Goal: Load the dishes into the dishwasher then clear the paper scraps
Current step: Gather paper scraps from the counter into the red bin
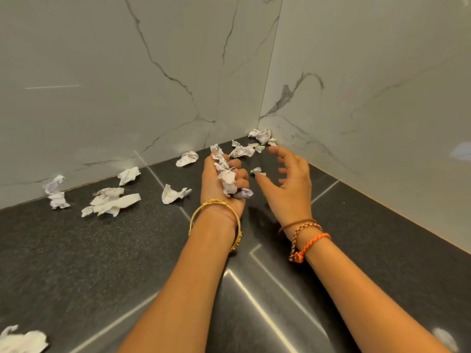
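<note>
Left hand (224,182) w/ grip curled round wad of paper scraps (227,177), right hand (290,179) nearer, grip wide & holding nothing, small scrap (257,171) on table (127,250) touching its thumb tip at 9 o'clock, no clear long axis.

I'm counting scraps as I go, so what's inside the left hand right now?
The left hand grips a bunch of crumpled paper scraps, one with printed letters. The curled fingers cover part of the bunch, so a count can't be made.
</note>
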The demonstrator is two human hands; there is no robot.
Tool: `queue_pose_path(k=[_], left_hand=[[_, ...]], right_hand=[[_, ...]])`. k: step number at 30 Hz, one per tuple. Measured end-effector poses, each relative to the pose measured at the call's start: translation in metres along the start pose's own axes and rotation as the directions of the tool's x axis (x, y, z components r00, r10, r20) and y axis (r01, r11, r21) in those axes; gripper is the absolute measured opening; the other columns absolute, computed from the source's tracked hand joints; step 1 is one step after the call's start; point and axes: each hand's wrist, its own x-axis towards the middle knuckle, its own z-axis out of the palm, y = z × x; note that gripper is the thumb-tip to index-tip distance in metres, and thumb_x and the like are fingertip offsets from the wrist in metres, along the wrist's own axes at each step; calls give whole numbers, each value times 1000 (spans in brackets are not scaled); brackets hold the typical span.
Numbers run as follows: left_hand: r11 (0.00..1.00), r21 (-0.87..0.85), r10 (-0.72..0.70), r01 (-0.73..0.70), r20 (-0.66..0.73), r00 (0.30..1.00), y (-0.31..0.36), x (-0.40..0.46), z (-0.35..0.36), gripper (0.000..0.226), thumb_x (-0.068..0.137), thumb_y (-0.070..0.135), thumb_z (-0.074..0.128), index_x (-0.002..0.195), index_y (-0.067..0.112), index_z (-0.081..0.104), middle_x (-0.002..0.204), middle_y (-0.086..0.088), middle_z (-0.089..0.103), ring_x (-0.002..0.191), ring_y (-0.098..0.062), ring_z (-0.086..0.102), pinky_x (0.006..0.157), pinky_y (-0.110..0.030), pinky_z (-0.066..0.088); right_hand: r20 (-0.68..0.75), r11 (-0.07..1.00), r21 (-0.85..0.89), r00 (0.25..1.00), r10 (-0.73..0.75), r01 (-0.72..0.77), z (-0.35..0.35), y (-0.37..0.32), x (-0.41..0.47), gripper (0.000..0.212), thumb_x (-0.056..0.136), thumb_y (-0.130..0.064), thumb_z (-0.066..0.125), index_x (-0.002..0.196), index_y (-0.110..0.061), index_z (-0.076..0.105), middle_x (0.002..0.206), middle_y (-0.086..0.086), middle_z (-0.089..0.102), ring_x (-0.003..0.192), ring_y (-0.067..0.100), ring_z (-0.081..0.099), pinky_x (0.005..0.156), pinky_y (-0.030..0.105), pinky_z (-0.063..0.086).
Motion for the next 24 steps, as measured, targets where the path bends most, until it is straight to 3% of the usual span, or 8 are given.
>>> queue_pose_path(k=[4, 6, 10, 12, 16, 18, 20, 24], left_hand=[[999, -46, 22, -22, 6, 1000, 1, 15, 4, 38, 95, 35, 39, 62, 15, 42, 41, 3, 42, 28, -4, 33, 26, -10, 26], [997, -60, 39, -37, 28, 999, 5, 27, 4, 41, 95, 34, 39, 60, 13, 43, 43, 2, 43, 28, -5, 34, 27, -9, 27], [989, -129, 82, -68, 109, 991, 22, 53, 1, 54, 96, 31, 39, 47, 10, 52, 45, 0, 45, 31, -7, 38, 29, -9, 29], [986, -134, 115, -100, 112, 987, 26, 59, 0, 63, 96, 30, 38, 38, 9, 53, 42, 0, 44, 29, -6, 37, 29, -8, 29], [994, -61, 95, -89, 104, 990, 23, 60, 0, 41, 95, 32, 39, 60, 11, 43, 44, 0, 42, 27, -6, 35, 29, -8, 27], [995, -40, 93, -89, 96, 991, 20, 58, 1, 42, 95, 32, 39, 59, 10, 43, 44, 0, 42, 27, -6, 36, 29, -7, 27], [994, -36, 104, -101, 82, 991, 20, 56, 4, 50, 95, 32, 40, 51, 8, 47, 41, 0, 43, 26, -7, 36, 30, -6, 27], [994, -18, 108, -107, 63, 992, 18, 54, 5, 44, 95, 33, 41, 58, 9, 45, 38, 0, 44, 27, -7, 37, 31, -5, 29]], right_hand=[[309, 937, -344, 949, 57, 56, 16, 19, 46, 50, 80, -20, 67, 128, -22, 53, 126, 9, 51, 114, 24, 49, 99, 30, 39], [355, 923, -364, 935, 16, 123, 28, 21, 67, 50, 84, -13, 63, 131, -22, 51, 134, 9, 47, 120, 25, 48, 101, 27, 34], [396, 920, -371, 918, 31, 129, 47, 29, 96, 61, 91, -19, 55, 141, -39, 28, 155, 12, 0, 142, 30, 10, 113, 34, 17], [422, 772, -607, 899, 114, 187, 54, 35, 104, 47, 96, -34, 39, 139, -48, 26, 156, 8, -5, 142, 33, 1, 114, 45, 9], [422, 600, -765, 886, 194, 233, 60, 40, 115, 43, 97, -49, 21, 139, -46, 26, 157, 8, 2, 140, 38, -17, 106, 63, -11], [442, 593, -762, 879, 182, 260, 61, 41, 121, 44, 96, -47, 24, 139, -40, 30, 154, 9, 14, 142, 37, 1, 108, 62, -2], [440, 684, -696, 884, 161, 222, 62, 41, 125, 43, 96, -42, 31, 137, -30, 35, 147, 10, 27, 135, 34, 27, 109, 51, 17], [368, 728, -655, 927, 74, 202, 63, 43, 125, 42, 95, -34, 40, 128, -8, 44, 133, 15, 39, 124, 32, 37, 100, 37, 32]])
